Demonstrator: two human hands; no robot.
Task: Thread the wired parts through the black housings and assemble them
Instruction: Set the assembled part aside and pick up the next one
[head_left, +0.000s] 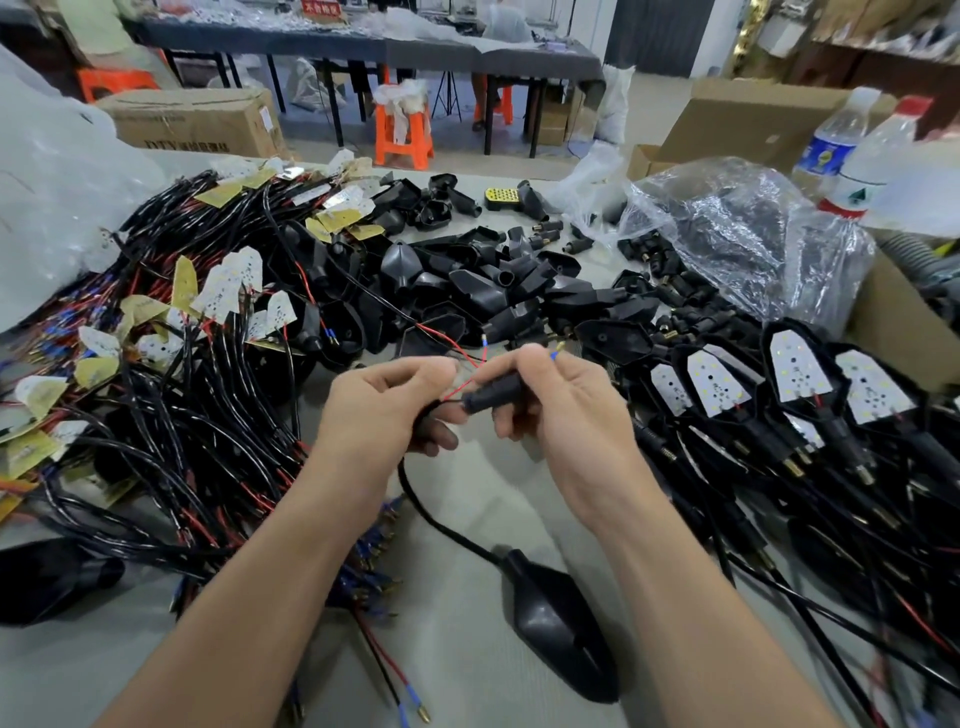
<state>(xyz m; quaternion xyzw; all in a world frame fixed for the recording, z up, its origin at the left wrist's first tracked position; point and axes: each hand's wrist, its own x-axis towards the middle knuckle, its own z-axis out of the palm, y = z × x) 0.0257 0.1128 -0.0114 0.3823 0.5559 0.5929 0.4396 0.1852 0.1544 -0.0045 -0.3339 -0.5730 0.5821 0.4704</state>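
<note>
cluttered workshop bench (467, 649), wire pile (182, 415) left; your left hand (384, 410) pinches black cable (431, 514), right hand (550, 400) grips black sleeve (493, 397), maybe threaded.

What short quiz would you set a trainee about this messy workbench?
1. True or false: the right hand is empty.
2. The row of black housings fitted with white LED boards lies on the person's: A left, B right, C lap.
3. Fill in: from the thick black cable gripped by the left hand, a thin ___ wire runs towards the right hand.
Key: 1 false, it pinches a small black tubular plastic sleeve; 2 B; 3 red.
</note>
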